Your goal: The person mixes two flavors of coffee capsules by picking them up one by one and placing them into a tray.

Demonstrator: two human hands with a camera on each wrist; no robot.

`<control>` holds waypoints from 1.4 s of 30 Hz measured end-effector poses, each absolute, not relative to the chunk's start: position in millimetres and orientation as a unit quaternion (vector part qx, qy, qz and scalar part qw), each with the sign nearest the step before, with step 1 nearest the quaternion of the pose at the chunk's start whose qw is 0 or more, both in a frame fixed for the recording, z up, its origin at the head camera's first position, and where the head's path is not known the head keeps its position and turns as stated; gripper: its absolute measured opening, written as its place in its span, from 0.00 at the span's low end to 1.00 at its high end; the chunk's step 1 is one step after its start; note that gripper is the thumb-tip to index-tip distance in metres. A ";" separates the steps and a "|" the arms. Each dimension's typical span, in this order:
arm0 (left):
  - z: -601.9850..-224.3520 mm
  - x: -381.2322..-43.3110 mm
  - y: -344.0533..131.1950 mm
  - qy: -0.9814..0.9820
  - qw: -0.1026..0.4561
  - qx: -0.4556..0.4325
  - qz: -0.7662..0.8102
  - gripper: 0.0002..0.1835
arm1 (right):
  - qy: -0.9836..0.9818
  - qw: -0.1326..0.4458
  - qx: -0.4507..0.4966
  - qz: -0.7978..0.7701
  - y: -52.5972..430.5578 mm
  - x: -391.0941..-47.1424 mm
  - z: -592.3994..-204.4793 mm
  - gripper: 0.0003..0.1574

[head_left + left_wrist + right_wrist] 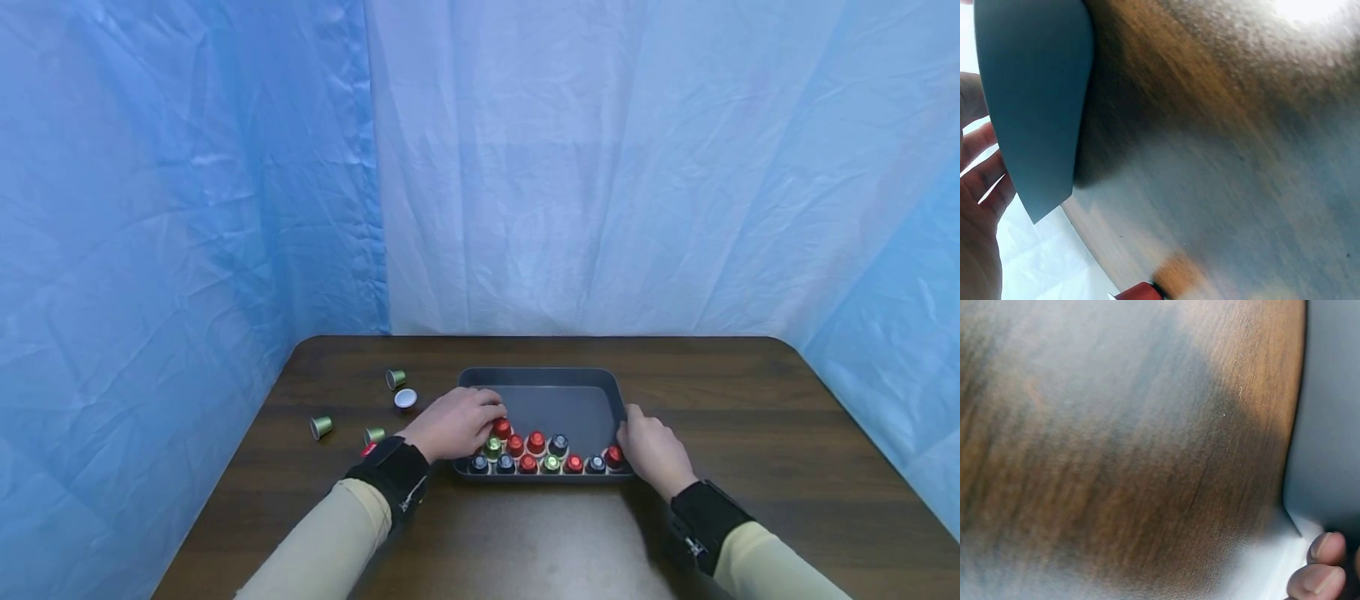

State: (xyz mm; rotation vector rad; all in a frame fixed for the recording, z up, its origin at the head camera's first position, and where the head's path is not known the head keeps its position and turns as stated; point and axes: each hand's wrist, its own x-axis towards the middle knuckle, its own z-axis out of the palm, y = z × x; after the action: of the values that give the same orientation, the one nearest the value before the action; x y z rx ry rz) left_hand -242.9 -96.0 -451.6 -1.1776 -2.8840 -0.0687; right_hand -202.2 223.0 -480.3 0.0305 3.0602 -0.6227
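Observation:
A dark grey rectangular tray (558, 404) lies on the table, with red, green and dark coffee capsules standing in rows along its near side. My left hand (453, 423) reaches over the tray's left side, its curled fingertips at a red coffee capsule (502, 428) behind the second row. The thumb is hidden in the head view. My right hand (654, 447) grips the tray's right rim; its fingertips (1325, 581) show by the tray wall (1329, 425) in the right wrist view.
Left of the tray on the brown wooden table (720, 383) lie green capsules (321, 427) and a capsule with its white lid (405, 398) up. A red capsule (369, 449) is partly covered by my left wrist. Blue-white curtains (562, 167) hang around the table.

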 end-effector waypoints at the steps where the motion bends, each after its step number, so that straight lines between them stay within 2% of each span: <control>1: -451.8 -242.7 -96.4 -0.925 0.013 -0.378 -0.020 0.18 | 0.980 0.009 0.010 -0.199 222.9 -202.0 -480.3 0.22; 12: -453.1 -242.9 -103.0 -0.925 0.009 -0.378 -0.028 0.20 | 0.980 0.006 0.009 -0.200 222.7 -202.0 -480.6 0.22; 21: -451.4 -241.7 -114.0 -0.932 0.034 -0.359 -0.043 0.20 | 0.979 0.011 0.012 -0.203 222.6 -201.4 -480.2 0.22; 29: -451.1 -244.5 -129.9 -0.947 0.084 -0.307 -0.038 0.20 | 0.979 0.011 0.013 -0.202 222.3 -201.7 -479.6 0.24; 42: -454.9 -250.4 -151.1 -0.977 0.078 -0.193 -0.042 0.23 | 0.979 0.016 0.016 -0.202 221.9 -202.4 -479.0 0.24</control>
State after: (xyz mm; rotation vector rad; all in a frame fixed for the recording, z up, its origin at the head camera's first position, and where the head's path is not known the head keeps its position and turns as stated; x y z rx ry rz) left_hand -250.4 -151.1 -454.9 -0.5779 -2.9256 -0.1261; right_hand -202.4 221.9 -479.0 0.0498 3.0446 -0.6281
